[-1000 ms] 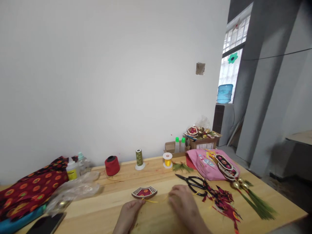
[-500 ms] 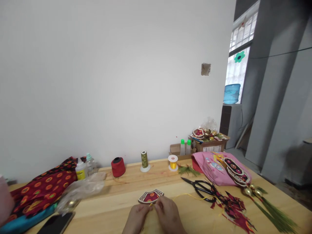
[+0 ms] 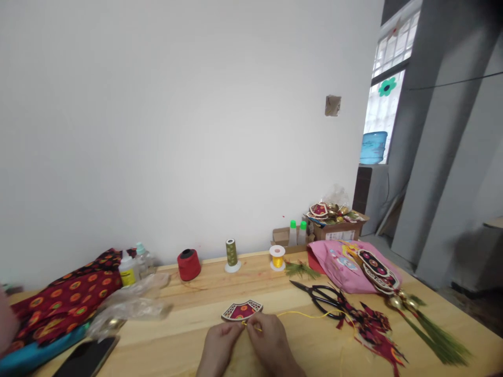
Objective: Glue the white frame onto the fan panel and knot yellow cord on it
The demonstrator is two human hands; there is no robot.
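Observation:
A fan-shaped ornament point(image 3: 241, 311), dark red with a pale lattice border, lies on the table at the lower middle. Just below its bottom edge, my left hand point(image 3: 220, 343) pinches close to a small yellow knot of cord. My right hand point(image 3: 270, 337) is closed on the yellow cord point(image 3: 302, 313), whose short end pokes out by the fingertips. From there the cord runs right across the table toward the black scissors point(image 3: 320, 298). Fingertips of both hands nearly meet at the ornament's lower edge, partly hiding the knot.
Along the wall stand a red thread cone point(image 3: 189, 265), a green thread spool point(image 3: 231, 255) and a yellow cord spool point(image 3: 277, 258). Right lie fabric scraps point(image 3: 371, 330), a pink bag point(image 3: 334, 262) and a tasselled ornament point(image 3: 378, 269). Left are patterned cloth point(image 3: 70, 303) and a phone point(image 3: 86, 357).
My right fingers have shifted slightly, and a short yellow cord end now shows beside them. The view has tilted slightly; the ornament stays by my hands.

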